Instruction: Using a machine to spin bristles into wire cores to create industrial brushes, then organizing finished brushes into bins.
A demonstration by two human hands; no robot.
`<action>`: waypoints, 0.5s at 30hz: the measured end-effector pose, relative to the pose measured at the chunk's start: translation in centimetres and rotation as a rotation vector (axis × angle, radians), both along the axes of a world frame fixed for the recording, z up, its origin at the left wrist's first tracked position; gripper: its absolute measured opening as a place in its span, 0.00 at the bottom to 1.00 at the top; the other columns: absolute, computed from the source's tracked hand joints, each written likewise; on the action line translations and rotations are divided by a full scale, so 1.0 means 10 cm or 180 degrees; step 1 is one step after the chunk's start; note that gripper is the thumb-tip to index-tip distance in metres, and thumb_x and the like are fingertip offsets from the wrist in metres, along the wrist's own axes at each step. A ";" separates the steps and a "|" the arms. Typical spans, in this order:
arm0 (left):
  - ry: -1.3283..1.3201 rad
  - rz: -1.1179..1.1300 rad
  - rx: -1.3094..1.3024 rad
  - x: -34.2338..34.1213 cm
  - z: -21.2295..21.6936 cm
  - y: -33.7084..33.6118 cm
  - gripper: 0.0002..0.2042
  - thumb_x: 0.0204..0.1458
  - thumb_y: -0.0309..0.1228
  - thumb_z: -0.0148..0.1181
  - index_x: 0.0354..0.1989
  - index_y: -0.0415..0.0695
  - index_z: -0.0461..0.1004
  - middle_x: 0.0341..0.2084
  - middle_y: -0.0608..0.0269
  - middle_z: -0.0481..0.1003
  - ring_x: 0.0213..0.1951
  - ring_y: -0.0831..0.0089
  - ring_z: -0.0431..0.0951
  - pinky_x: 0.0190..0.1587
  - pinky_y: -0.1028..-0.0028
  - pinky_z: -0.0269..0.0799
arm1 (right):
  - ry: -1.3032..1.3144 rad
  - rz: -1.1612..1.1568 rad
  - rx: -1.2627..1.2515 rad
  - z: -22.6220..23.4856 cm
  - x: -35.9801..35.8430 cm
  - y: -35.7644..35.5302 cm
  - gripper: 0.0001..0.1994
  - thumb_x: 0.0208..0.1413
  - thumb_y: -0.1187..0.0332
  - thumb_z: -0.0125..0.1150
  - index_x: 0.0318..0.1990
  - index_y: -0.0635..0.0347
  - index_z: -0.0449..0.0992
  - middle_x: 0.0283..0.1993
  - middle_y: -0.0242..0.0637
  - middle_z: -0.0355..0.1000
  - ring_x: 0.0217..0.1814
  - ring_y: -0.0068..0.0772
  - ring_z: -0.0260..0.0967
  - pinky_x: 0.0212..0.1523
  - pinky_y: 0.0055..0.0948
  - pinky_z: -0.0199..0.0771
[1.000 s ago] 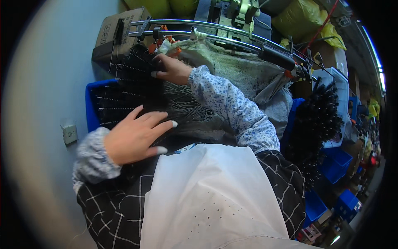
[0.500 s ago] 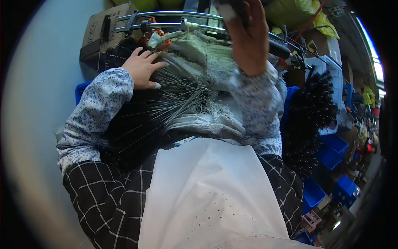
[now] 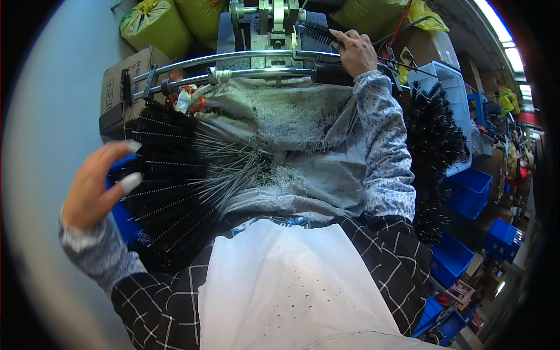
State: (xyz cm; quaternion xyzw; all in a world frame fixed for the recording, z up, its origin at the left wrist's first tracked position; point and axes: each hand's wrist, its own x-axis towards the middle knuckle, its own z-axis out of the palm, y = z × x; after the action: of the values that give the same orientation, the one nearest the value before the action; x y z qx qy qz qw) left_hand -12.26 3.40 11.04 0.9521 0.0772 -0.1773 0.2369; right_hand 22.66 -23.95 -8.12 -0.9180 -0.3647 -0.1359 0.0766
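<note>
My right hand (image 3: pixel 357 53) pinches the end of a black twisted-wire brush (image 3: pixel 318 33), which points left toward the metal machine (image 3: pixel 276 26) at the far side. On the left, my left hand (image 3: pixel 96 186) is slightly blurred, thumb and fingers apart with white covers on two fingertips. It hovers by the outer ends of a fanned pile of black wire brushes (image 3: pixel 169 175) and holds nothing. Their bare wire stems (image 3: pixel 230 169) point inward over a grey cloth (image 3: pixel 280 111) spread before me. Wire scraps and dust lie on the cloth.
Two metal rails (image 3: pixel 233 56) cross in front of the machine. A cardboard box (image 3: pixel 137 79) stands at the left, with yellow sacks (image 3: pixel 154 29) behind. More black brushes (image 3: pixel 434 151) are heaped on the right beside a pale plastic crate (image 3: pixel 446 87) and blue bins (image 3: pixel 469 192).
My left hand has moved from the wire stems out to the left, past the brushes' outer ends. My right hand has come down by the machine, where the brush it holds now shows.
</note>
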 end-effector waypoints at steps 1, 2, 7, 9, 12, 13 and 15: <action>-0.0031 0.0148 -0.0003 -0.11 0.06 0.02 0.17 0.42 0.29 0.54 0.42 0.38 0.63 0.37 0.55 0.67 0.39 0.65 0.66 0.44 0.72 0.60 | 0.0020 -0.0089 -0.0224 -0.01 0.05 -0.03 0.15 0.48 0.67 0.48 0.45 0.38 0.68 0.36 0.31 0.65 0.38 0.34 0.61 0.43 0.29 0.63; -0.0264 0.0412 0.0066 -0.25 0.06 -0.04 0.15 0.42 0.29 0.54 0.40 0.37 0.64 0.33 0.56 0.67 0.35 0.66 0.66 0.40 0.73 0.61 | 0.0135 -0.0089 -0.0290 -0.03 0.09 -0.01 0.15 0.49 0.66 0.47 0.46 0.37 0.68 0.37 0.30 0.64 0.38 0.33 0.60 0.44 0.28 0.63; -0.0174 0.1396 -0.0234 -0.82 -0.41 -0.06 0.08 0.45 0.25 0.51 0.34 0.36 0.66 0.25 0.60 0.68 0.28 0.73 0.67 0.34 0.77 0.63 | 0.0170 -0.0025 -0.0211 -0.17 0.18 0.06 0.15 0.50 0.65 0.47 0.46 0.37 0.67 0.36 0.29 0.64 0.38 0.32 0.60 0.44 0.28 0.62; -0.0635 0.1910 -0.0316 -0.93 -0.53 -0.10 0.08 0.46 0.27 0.51 0.33 0.37 0.66 0.25 0.63 0.68 0.28 0.76 0.67 0.34 0.79 0.62 | 0.0166 -0.0002 -0.0178 -0.16 0.18 0.07 0.15 0.50 0.65 0.47 0.47 0.37 0.67 0.36 0.29 0.64 0.38 0.32 0.60 0.45 0.28 0.62; -0.0977 0.2363 -0.0316 -0.99 -0.68 -0.15 0.07 0.47 0.29 0.52 0.31 0.38 0.66 0.24 0.66 0.67 0.28 0.79 0.66 0.33 0.80 0.61 | 0.0323 0.0089 -0.0048 -0.13 0.16 0.08 0.15 0.47 0.67 0.49 0.45 0.44 0.69 0.38 0.31 0.65 0.40 0.34 0.60 0.47 0.30 0.59; -0.0985 0.2463 -0.0257 -1.02 -0.70 -0.13 0.08 0.47 0.30 0.52 0.30 0.38 0.66 0.23 0.66 0.67 0.28 0.79 0.65 0.33 0.80 0.61 | 0.0285 0.0052 -0.0027 -0.14 0.16 0.08 0.15 0.47 0.67 0.50 0.45 0.45 0.69 0.38 0.31 0.65 0.40 0.34 0.60 0.47 0.30 0.59; -0.0900 0.2444 -0.0210 -1.08 -0.73 -0.11 0.08 0.47 0.30 0.52 0.30 0.38 0.66 0.23 0.66 0.67 0.28 0.79 0.65 0.33 0.80 0.61 | 0.0239 0.0032 -0.0011 -0.13 0.15 0.10 0.15 0.47 0.68 0.50 0.45 0.45 0.69 0.38 0.31 0.65 0.40 0.34 0.60 0.47 0.30 0.59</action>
State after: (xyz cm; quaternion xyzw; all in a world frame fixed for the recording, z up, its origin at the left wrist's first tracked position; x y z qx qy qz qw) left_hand -23.02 2.31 3.77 0.8610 0.3879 0.0542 0.3246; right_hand 24.15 -22.91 -9.46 -0.9207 -0.3665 -0.1004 0.0894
